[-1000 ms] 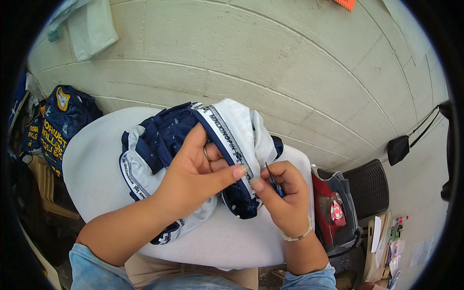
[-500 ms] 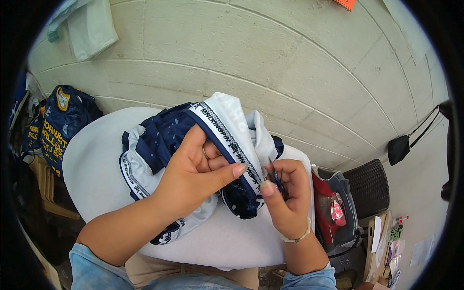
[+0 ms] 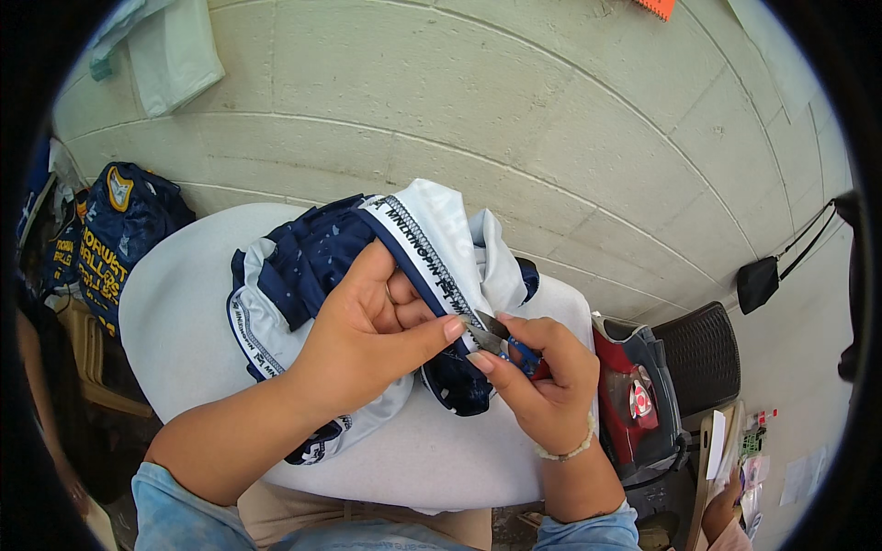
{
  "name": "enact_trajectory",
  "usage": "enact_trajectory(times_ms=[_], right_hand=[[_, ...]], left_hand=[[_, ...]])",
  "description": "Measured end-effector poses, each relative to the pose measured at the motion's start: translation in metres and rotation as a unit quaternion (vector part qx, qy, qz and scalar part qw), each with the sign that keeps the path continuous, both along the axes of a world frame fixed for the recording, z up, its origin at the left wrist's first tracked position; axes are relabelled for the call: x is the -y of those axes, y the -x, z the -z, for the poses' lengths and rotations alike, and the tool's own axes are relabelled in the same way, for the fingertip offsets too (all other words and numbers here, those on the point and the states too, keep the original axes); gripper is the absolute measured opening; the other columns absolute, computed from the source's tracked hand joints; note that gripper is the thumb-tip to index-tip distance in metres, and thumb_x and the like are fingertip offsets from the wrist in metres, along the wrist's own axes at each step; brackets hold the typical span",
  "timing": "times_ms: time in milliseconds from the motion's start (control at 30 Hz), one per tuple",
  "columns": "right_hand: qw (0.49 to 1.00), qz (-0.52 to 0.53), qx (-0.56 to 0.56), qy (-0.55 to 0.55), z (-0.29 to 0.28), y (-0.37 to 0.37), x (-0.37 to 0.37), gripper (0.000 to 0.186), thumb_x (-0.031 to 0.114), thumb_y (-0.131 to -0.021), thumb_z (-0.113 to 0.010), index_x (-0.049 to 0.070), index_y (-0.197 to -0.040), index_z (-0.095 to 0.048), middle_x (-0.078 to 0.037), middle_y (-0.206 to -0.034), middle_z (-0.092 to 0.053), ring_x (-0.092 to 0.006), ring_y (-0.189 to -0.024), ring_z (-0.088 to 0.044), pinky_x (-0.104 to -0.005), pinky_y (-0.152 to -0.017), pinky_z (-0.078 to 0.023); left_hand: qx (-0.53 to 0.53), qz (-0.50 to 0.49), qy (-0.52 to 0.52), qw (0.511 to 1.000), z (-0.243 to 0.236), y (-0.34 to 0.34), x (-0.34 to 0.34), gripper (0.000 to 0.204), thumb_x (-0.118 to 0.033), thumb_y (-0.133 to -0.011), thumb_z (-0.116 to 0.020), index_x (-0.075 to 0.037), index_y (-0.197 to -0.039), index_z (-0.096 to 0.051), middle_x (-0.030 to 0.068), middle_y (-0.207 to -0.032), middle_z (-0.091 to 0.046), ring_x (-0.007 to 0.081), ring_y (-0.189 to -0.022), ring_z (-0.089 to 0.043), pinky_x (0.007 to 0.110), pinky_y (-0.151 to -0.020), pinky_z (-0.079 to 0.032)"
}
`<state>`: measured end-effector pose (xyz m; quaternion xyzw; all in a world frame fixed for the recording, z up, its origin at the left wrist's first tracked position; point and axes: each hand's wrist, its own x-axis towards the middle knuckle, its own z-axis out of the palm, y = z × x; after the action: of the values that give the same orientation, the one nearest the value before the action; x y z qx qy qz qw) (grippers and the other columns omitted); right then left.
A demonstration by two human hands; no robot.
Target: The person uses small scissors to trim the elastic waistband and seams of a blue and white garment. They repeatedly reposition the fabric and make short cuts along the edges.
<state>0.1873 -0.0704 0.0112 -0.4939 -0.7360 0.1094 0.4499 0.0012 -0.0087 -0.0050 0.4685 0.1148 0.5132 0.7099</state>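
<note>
My left hand (image 3: 367, 321) grips the printed white elastic band (image 3: 418, 241) of a navy and white garment (image 3: 317, 241), thumb on top and the other fingers under it. In my right hand (image 3: 551, 386) is a small pair of thread snips (image 3: 501, 340) with a blue and red handle. Its parted blades lie at the band's lower end, close to my left thumb tip. Whether they touch thread is too small to tell. The rest of the garment lies bunched on a rounded white tabletop (image 3: 175, 294), with a second printed band (image 3: 253, 335) showing at its left.
Navy garments with yellow lettering (image 3: 115, 239) are piled at the left by a tan plastic chair (image 3: 87, 358). Right of the table are a red and grey bag (image 3: 643, 404) and a black woven chair (image 3: 703, 358). Another person's hand (image 3: 726, 510) shows at lower right.
The snips have turned in my right hand, and their blades have swung left onto the band's end. My left hand has hardly moved. A bystander's hand has appeared at lower right.
</note>
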Motion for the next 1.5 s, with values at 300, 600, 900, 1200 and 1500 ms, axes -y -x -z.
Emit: enact_trajectory(times_ms=[300,600,900,1200,1500], right_hand=[[1.0,-0.02,0.009,-0.016,-0.0007,-0.0014,-0.0017,0.035,0.007,-0.073,-0.082,-0.006,-0.1,-0.065,-0.007,-0.084,-0.067,-0.0075,-0.071,-0.057,-0.0199,-0.064,-0.045],[0.999,-0.021,-0.032,-0.025,0.0025,-0.0004,-0.0039,0.03,0.01,-0.072,-0.083,-0.002,-0.093,-0.066,-0.01,-0.076,-0.066,-0.0141,-0.058,-0.057,-0.0237,-0.054,-0.045],[0.999,-0.015,-0.037,0.004,0.0017,-0.0013,-0.002,0.027,0.011,-0.075,-0.081,-0.002,-0.094,-0.066,-0.012,-0.08,-0.068,-0.015,-0.064,-0.063,-0.024,-0.058,-0.049],[0.999,-0.007,-0.042,0.012,0.0004,0.0004,-0.0017,0.026,0.011,-0.076,-0.081,-0.002,-0.094,-0.067,-0.011,-0.079,-0.068,-0.0145,-0.063,-0.062,-0.0236,-0.057,-0.048],[0.994,-0.018,-0.1,0.042,0.0037,-0.003,-0.0009,0.026,0.011,-0.083,-0.075,-0.002,-0.101,-0.063,-0.007,-0.085,-0.065,-0.0098,-0.071,-0.059,-0.0223,-0.063,-0.046]], left_hand=[[-0.006,0.003,0.003,1.0,-0.0009,0.0008,0.0006,0.06,0.011,-0.087,-0.059,0.001,-0.139,-0.031,0.0123,-0.121,-0.057,0.016,-0.111,-0.059,0.028,-0.095,-0.049],[-0.007,0.008,-0.01,1.0,-0.0006,0.0006,0.001,0.063,0.012,-0.086,-0.059,0.001,-0.14,-0.03,0.0127,-0.123,-0.057,0.017,-0.114,-0.058,0.029,-0.096,-0.049],[-0.013,0.005,-0.006,1.0,0.0001,0.0007,0.0011,0.065,0.013,-0.085,-0.06,0.001,-0.141,-0.03,0.0126,-0.125,-0.056,0.0174,-0.116,-0.057,0.03,-0.099,-0.047],[-0.027,0.004,-0.01,1.0,-0.0002,0.0015,0.0001,0.065,0.013,-0.085,-0.06,0.001,-0.141,-0.029,0.0129,-0.125,-0.057,0.0172,-0.116,-0.058,0.03,-0.098,-0.048],[-0.025,0.007,-0.002,1.0,-0.0026,0.0015,0.0013,0.066,0.014,-0.085,-0.06,0.0,-0.141,-0.03,0.0116,-0.123,-0.057,0.0167,-0.114,-0.058,0.03,-0.097,-0.049]])
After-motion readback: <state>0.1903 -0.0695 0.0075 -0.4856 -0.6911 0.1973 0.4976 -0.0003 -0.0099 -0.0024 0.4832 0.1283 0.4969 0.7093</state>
